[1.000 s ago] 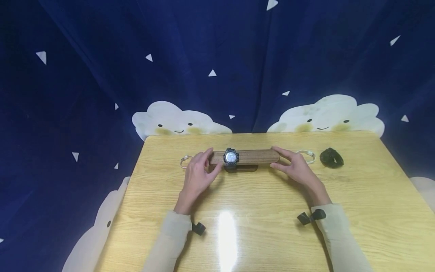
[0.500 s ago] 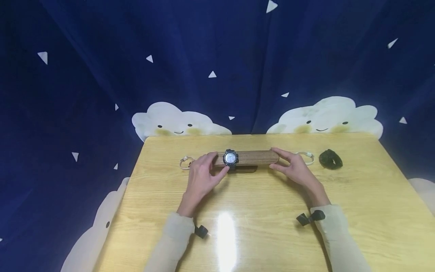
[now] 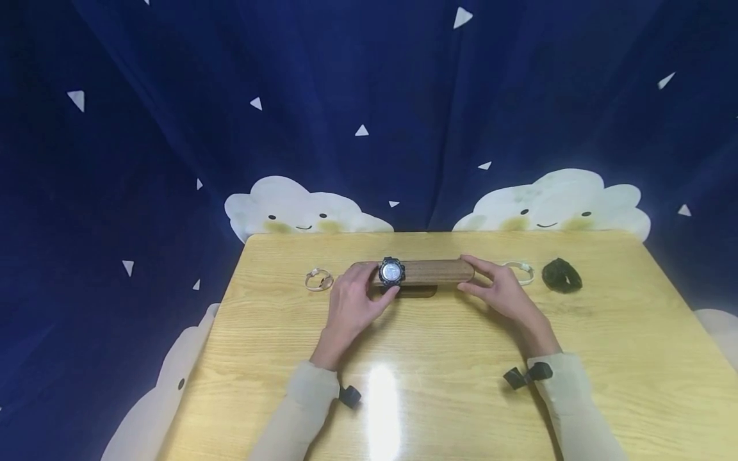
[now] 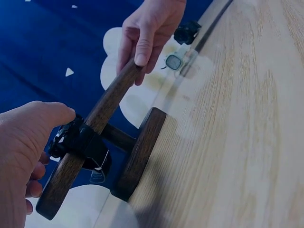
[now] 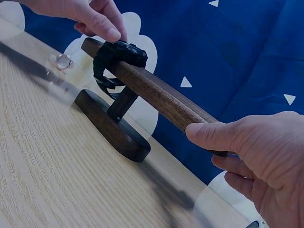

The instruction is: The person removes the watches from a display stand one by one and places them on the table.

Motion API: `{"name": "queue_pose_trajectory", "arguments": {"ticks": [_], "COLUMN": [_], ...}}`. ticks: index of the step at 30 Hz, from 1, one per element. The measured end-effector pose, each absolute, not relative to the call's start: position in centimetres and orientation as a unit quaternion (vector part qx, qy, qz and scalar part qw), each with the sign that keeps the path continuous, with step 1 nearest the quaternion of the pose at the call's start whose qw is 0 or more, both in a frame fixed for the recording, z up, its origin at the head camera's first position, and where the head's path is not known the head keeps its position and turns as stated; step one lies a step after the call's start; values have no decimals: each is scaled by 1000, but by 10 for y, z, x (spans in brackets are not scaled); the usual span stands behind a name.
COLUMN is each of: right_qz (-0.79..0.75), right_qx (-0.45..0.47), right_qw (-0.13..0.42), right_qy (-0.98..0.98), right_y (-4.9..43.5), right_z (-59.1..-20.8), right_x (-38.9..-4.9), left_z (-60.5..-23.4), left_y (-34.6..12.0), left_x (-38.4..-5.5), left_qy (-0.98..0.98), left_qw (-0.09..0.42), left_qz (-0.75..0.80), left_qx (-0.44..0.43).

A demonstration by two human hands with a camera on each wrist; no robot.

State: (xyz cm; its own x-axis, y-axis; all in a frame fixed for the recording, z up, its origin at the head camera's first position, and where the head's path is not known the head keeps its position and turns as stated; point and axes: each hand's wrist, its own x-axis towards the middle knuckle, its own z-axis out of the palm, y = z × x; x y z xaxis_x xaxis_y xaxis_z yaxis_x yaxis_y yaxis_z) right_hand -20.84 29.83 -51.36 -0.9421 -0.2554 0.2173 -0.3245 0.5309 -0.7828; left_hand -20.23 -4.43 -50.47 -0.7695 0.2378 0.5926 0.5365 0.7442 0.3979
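A black digital watch (image 3: 391, 271) is looped around the crossbar of a dark wooden T-shaped watch stand (image 3: 435, 271), left of its middle. My left hand (image 3: 353, 304) pinches the watch at its left side, thumb toward me and fingers behind; the thumb (image 4: 64, 114) meets the case in the left wrist view. With thumb and fingers my right hand (image 3: 500, 289) grips the crossbar's right end. The right wrist view shows the watch strap (image 5: 102, 78) hanging closed below the bar, and the stand's base (image 5: 114, 128) on the table.
On the wooden table (image 3: 450, 358), a light-strapped watch (image 3: 318, 280) lies left of the stand. Right of it lie a white watch (image 3: 523, 271), partly behind my right hand, and a black fuzzy loop (image 3: 562, 276). A blue curtain (image 3: 346, 77) hangs behind.
My left hand has slid right along the crossbar to the black watch, leaving the light-strapped watch in fuller view. My right hand keeps its grip, and the stand stays in place.
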Motion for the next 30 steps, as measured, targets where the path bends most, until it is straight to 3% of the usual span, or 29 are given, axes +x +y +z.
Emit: {"name": "queue_pose_trajectory", "arguments": {"ticks": [6, 30], "right_qz": [458, 454], "right_qx": [169, 168], "right_qw": [37, 39], "right_qy": [-872, -874], "right_y": [299, 298], "right_z": [-513, -511], "right_x": [-208, -207], "left_z": [-505, -507], "left_y": [-38, -30], "left_x": [-202, -203], "left_qy": [-908, -909], "left_qw": [241, 266], "left_qz": [-279, -262], "left_qx": [-197, -186]}}
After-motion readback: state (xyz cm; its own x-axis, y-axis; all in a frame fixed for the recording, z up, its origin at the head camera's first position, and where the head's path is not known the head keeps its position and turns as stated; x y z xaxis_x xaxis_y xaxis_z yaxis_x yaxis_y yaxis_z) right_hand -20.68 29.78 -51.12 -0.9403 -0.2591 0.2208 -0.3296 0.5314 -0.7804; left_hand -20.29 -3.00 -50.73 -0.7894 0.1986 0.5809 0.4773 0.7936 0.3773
